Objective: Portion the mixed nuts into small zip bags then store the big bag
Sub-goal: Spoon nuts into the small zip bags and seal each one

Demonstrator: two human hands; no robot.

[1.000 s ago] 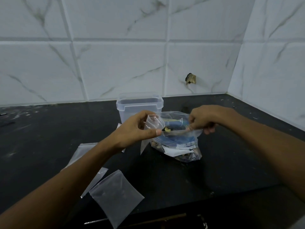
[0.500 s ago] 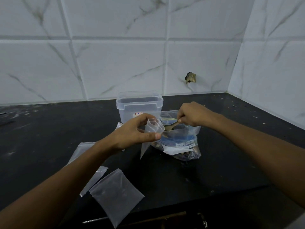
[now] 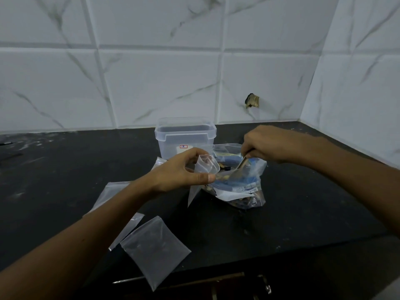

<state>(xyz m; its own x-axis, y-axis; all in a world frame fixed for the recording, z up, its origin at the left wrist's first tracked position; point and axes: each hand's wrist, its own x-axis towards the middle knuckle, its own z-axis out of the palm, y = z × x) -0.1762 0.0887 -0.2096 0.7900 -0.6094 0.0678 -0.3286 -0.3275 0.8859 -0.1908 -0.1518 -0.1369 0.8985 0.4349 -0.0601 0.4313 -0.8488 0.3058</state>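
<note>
Left hand [image 3: 181,169] pinches small zip bag [image 3: 204,169] mouth open, held beside big bag [image 3: 238,182] at counter centre for short transfer; right hand [image 3: 266,146] closed on spoon [image 3: 239,167], probably scooping nuts; spare bags [image 3: 154,250] near-left; tub [image 3: 185,137] behind.

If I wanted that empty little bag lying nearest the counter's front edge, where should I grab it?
Pinch the small flat bag at its near corner, which seems to overhang the counter edge, coming from the front. It lies flat, so elsewhere there is probably no lip to catch.
</note>
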